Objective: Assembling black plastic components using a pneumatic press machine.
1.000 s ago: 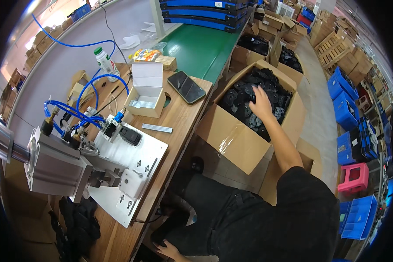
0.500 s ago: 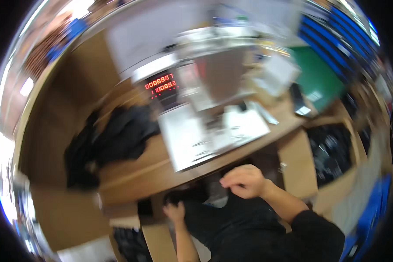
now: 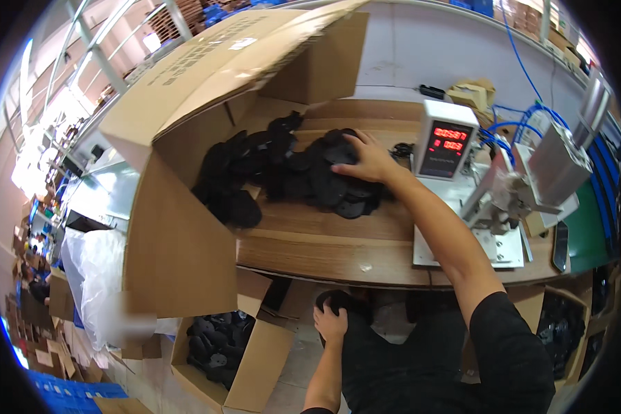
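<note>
My right hand reaches over the wooden bench top with thumb and fingers spread. It touches the right end of a pile of flat, rounded black pieces, and nothing is visibly gripped; some fingertips are hidden among the pieces. Lower down, my left hand lies on my dark-clothed knee, its fingers stretched out and holding nothing. Part of the pile lies inside the mouth of a large cardboard box tipped on its side at the left.
Right of the pile stands a white box with a red digital display, beside a metal press with blue hoses. Below the bench's front edge, open cartons hold more black pieces. Clear plastic sheeting hangs at the left.
The view has swung left and steadied. My right hand has gone from above my lap to the black pile on the bench. My left hand stays low by my knee.
</note>
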`<action>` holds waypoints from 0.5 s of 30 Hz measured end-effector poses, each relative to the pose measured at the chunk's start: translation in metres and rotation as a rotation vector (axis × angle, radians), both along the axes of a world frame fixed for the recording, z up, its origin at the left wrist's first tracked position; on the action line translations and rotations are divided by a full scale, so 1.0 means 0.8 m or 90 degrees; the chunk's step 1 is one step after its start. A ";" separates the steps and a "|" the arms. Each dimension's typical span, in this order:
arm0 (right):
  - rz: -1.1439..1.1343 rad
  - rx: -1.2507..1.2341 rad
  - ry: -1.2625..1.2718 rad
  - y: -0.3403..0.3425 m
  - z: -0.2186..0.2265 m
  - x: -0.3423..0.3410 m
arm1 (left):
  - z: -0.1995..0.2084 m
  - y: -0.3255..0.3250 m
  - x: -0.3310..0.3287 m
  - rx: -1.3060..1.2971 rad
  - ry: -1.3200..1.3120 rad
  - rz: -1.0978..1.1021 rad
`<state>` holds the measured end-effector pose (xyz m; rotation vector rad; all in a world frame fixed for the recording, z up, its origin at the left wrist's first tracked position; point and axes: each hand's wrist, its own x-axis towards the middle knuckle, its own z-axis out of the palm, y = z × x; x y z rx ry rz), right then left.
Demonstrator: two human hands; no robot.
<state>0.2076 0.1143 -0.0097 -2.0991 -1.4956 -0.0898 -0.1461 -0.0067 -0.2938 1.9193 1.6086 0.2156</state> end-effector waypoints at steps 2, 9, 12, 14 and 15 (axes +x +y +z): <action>-0.021 -0.100 0.071 -0.008 -0.008 0.005 | 0.001 0.006 0.006 -0.011 0.015 0.003; 0.019 -0.084 0.084 -0.020 -0.005 -0.061 | 0.001 0.023 0.006 -0.017 0.042 0.002; 0.004 -0.021 0.049 -0.023 -0.008 -0.070 | 0.007 0.024 0.008 -0.019 0.011 -0.002; 0.004 -0.012 0.062 -0.026 -0.007 -0.074 | 0.008 0.023 0.006 -0.009 0.000 0.000; -0.002 0.015 0.079 -0.028 -0.009 -0.075 | 0.010 0.022 0.004 0.004 -0.010 0.002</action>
